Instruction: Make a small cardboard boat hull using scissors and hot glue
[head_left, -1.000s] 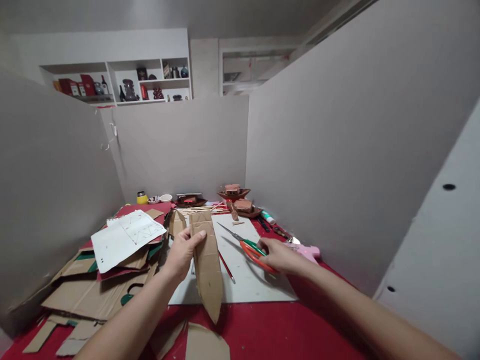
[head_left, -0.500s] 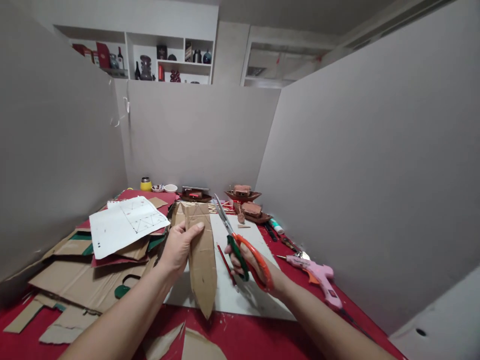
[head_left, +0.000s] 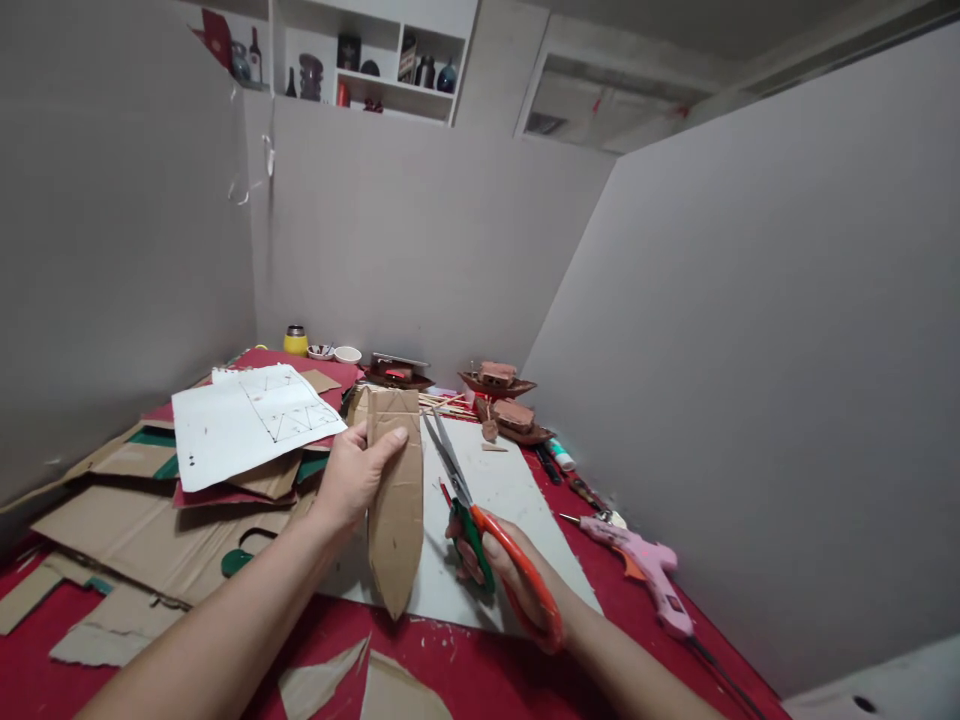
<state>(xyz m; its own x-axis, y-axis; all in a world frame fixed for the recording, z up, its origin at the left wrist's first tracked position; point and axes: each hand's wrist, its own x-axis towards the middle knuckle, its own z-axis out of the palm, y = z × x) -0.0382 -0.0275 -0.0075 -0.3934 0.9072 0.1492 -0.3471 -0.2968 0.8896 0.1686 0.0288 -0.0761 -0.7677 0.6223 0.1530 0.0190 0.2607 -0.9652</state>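
Observation:
My left hand (head_left: 356, 480) grips a long piece of cardboard (head_left: 396, 510), its thumb flat on the front face. This piece tapers to a point at its lower end, and pencilled lines cross its top. In my right hand (head_left: 499, 560) is a pair of scissors (head_left: 457, 465) with one orange and one green handle. The blades are slightly parted and point up, just right of the cardboard and apart from it. Beneath both hands lies a white board (head_left: 525, 520). A red pencil (head_left: 445, 493) on it is mostly hidden behind the scissors and my right hand.
Cardboard sheets (head_left: 142, 540) and a paper with a drawing (head_left: 255, 425) pile up on the left. A pink glue gun (head_left: 645, 565) lies at right. Model boats (head_left: 499, 377) stand at the back. Cardboard offcuts (head_left: 401, 690) lie at the front. Grey partitions (head_left: 420, 240) surround the red-covered table.
The camera view has tilted downward and turned a little left. The scissors have come nearer the cardboard's right edge, with their blades lower. Both hands keep their hold.

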